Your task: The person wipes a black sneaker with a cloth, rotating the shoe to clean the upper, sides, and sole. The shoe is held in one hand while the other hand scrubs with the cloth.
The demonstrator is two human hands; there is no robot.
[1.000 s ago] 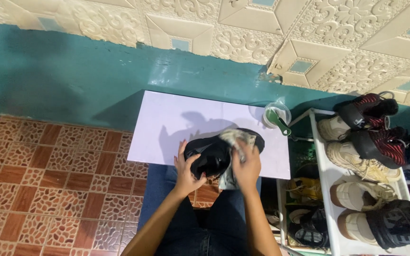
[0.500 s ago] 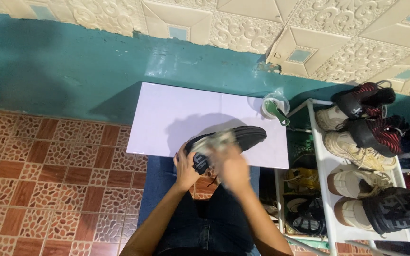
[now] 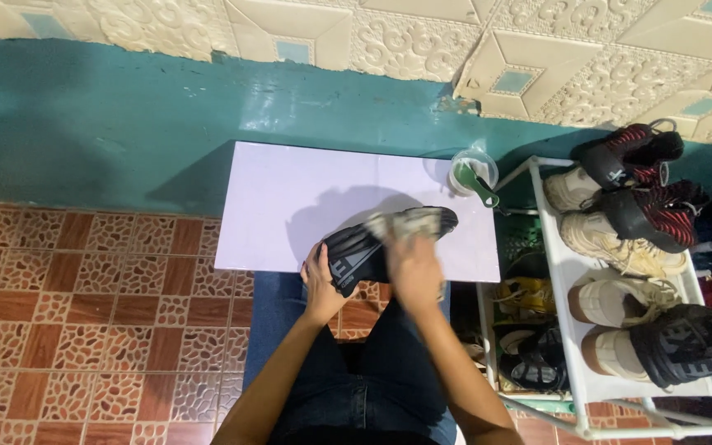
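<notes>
The left hand point(image 3: 320, 284) has its grip closed around the heel end of a black shoe point(image 3: 364, 251), fingers curled onto its side, holding it tilted at the near edge of the desk point(image 3: 290, 206). The right hand point(image 3: 414, 270) is clenched on a crumpled grey cloth point(image 3: 405, 224) and presses it against the upper side of the shoe, toward the toe. The shoe's toe points right and away, over the pale desk top; its heel hangs just past the desk's front edge, above the person's lap in dark jeans point(image 3: 356, 387).

At the far right corner of the desk stands a small clear tub point(image 3: 463, 169) with a green-handled brush point(image 3: 481, 188) resting in it. Just right of the desk is a white shoe rack point(image 3: 570, 288) carrying cream, black and red sneakers point(image 3: 620, 198). The desk stands against a teal wall point(image 3: 125, 124), on a floor of brown patterned tiles point(image 3: 84, 313).
</notes>
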